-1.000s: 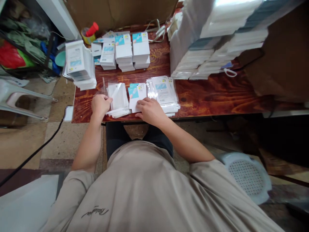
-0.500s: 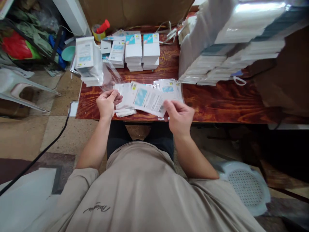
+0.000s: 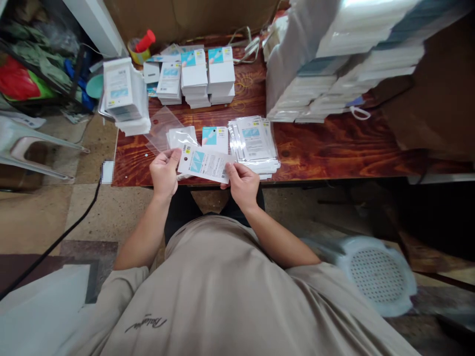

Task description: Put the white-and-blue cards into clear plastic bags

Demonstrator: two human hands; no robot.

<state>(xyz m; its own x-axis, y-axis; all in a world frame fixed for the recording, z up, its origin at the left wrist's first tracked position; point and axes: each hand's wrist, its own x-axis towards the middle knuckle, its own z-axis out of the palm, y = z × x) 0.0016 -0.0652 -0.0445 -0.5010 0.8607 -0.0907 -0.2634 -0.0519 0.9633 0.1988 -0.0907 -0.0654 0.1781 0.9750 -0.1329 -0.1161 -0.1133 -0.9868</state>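
A white printed card with a blue panel and a yellow mark is stretched between my hands above the table's front edge. My left hand pinches its left end near the hang hole. At the lower right corner, my right hand grips it between thumb and fingers. Just behind it lie a white card with a blue top and a clear plastic sleeve. To the right is a loose pile of sleeved cards. Whether the held card is inside a sleeve I cannot tell.
Stacks of cards stand at the back. A tall pile of sleeved packs sits at the left edge, beside a yellow tape roll. Large wrapped bundles rise on the right. A plastic stool is at lower right.
The card in my hands has come left and nearer to me, and my right hand has moved left with it. The pile of sleeved cards now shows more fully. The whole view has shifted slightly.
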